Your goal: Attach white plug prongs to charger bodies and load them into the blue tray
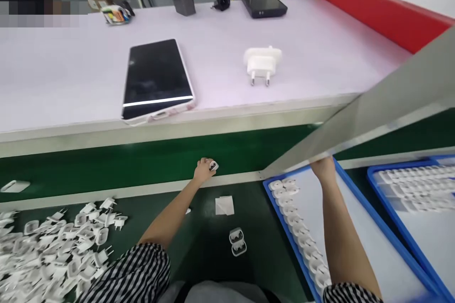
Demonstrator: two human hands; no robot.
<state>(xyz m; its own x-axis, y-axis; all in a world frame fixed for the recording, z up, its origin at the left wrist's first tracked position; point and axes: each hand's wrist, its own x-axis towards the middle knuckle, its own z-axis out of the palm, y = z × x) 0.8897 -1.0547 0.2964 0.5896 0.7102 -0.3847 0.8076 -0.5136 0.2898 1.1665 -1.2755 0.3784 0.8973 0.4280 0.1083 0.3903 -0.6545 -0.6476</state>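
Note:
My left hand (pixel 203 169) is closed around a small white plastic plug piece (pixel 213 165) with dark parts in it, over the green back strip of the bench. My right hand (pixel 324 169) reaches over a blue-rimmed tray (pixel 355 189); a grey post hides its fingers. A row of white plug parts (pixel 298 222) lines the tray's left side. Between my arms, two white housings with dark insides (pixel 237 241) lie on the green bench, below a small white paper sheet (pixel 224 205).
White plug housings (pixel 67 251) are heaped at the left. A grey post (pixel 373 99) slants across the right. On the raised shelf are a phone (pixel 158 78), a white two-pin plug (pixel 263 62), a black box (pixel 263 4) and a red bin (pixel 377 9). A second blue tray (pixel 419 227) stands at the far right.

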